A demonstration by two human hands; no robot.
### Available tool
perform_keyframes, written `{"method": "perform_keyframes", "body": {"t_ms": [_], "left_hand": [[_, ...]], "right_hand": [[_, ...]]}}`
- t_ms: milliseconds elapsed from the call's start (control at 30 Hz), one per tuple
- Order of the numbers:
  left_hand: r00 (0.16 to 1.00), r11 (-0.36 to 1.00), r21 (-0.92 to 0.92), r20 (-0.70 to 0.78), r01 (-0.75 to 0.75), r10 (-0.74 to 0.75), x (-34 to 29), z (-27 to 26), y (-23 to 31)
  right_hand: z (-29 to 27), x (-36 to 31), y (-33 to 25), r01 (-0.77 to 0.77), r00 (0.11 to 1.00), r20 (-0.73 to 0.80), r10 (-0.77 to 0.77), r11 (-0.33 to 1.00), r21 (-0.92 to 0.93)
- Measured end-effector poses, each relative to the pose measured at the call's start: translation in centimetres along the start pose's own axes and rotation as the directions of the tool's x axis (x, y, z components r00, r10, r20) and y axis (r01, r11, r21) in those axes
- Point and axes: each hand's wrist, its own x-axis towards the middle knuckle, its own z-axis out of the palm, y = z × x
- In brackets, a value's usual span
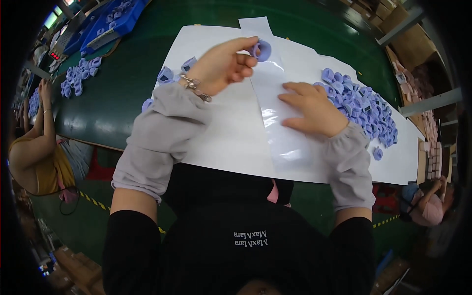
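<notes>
My left hand [222, 65] pinches a lavender ring-shaped plastic piece [264, 51] between thumb and forefinger, raised over the far part of a white sheet [221, 132]. A chain bracelet circles that wrist. Palm down with fingers spread, my right hand [314, 107] is over a glossy clear plastic strip [280, 132] running down the sheet; whether it touches the strip, I cannot tell. Close to its right side lies a large heap of similar lavender pieces [366, 109], some with small dark windows. A few more pieces [166, 75] rest beside my left forearm.
The sheet covers part of a dark green table [93, 118]. At the far left stand a blue bin [110, 27] with lavender pieces and a smaller pile [80, 73]. Other people sit at the left [46, 157] and right [428, 202]. A metal post [432, 102] crosses the right side.
</notes>
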Motion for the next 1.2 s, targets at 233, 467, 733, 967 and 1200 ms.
{"method": "perform_keyframes", "body": {"t_ms": [233,467,733,967,1200], "left_hand": [[0.987,0.961,-0.259,-0.098,0.098,-0.127,1.8,-0.5,-3.9],[0.992,0.998,-0.027,0.113,0.061,-0.058,1.3,0.0,-5.4],[0.983,0.971,0.209,0.167,-0.115,0.080,0.6,1.3,-6.3],[0.982,0.969,0.155,0.050,-0.190,0.184,1.1,0.9,-7.1],[0.921,0.858,0.336,0.159,-0.388,0.355,1.2,1.2,-7.5]], "right_hand": [[2.5,2.2,-0.5,-0.062,0.984,-0.169,0.064,0.998,0.015],[3.5,2.7,0.0,-0.069,0.923,-0.275,0.268,0.821,0.567],[3.1,2.8,-1.8,0.205,0.882,-0.424,0.205,0.642,0.738],[4.4,2.4,-1.4,0.037,0.878,-0.271,0.394,0.509,0.860],[3.3,1.7,-0.3,0.010,0.889,-0.351,0.293,0.756,0.655]]}}
